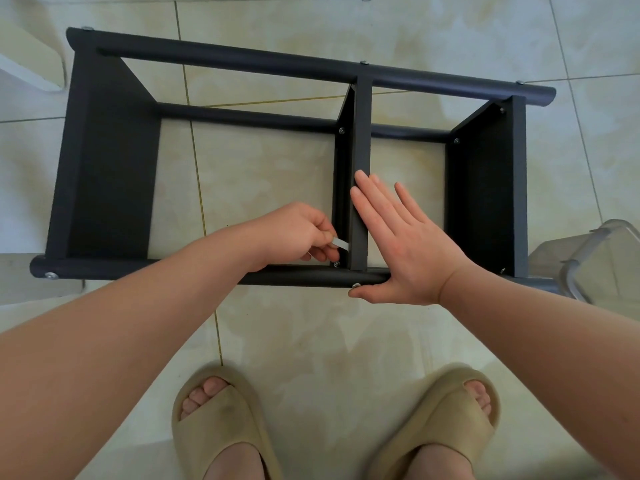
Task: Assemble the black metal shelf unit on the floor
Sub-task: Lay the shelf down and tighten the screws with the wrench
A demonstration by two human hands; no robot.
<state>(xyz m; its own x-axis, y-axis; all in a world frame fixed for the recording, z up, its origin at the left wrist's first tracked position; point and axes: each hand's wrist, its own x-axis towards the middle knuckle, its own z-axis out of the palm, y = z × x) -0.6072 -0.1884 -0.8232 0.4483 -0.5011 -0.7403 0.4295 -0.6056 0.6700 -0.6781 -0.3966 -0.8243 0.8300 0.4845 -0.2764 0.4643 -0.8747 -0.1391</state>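
on the pale tiled floor (263, 174), just beyond the person's beige sandals (221, 427), the black metal shelf unit (104, 161) lies on its side, its long poles running left to right and three flat panels standing across them. at the far left, a white object (31, 60) sits on the tiles beside the unit's upper corner. next comes the left end panel, then an open bay with bare tile showing through. the left hand (298, 233) reaches into that bay, its fingers curled and pinching a small flat silvery tool (341, 243) just above a screw (336, 264) where the middle panel (360, 161) meets the near pole (304, 276). just to the right, the right hand (408, 247) lies flat with its fingers straight and relaxed, holding nothing, their edge pressed against the middle panel, while the thumb rests under the near pole beside another screw head. further right stands the right end panel (485, 188), and beyond it a clear plastic container (595, 261) touches the edge of the view.
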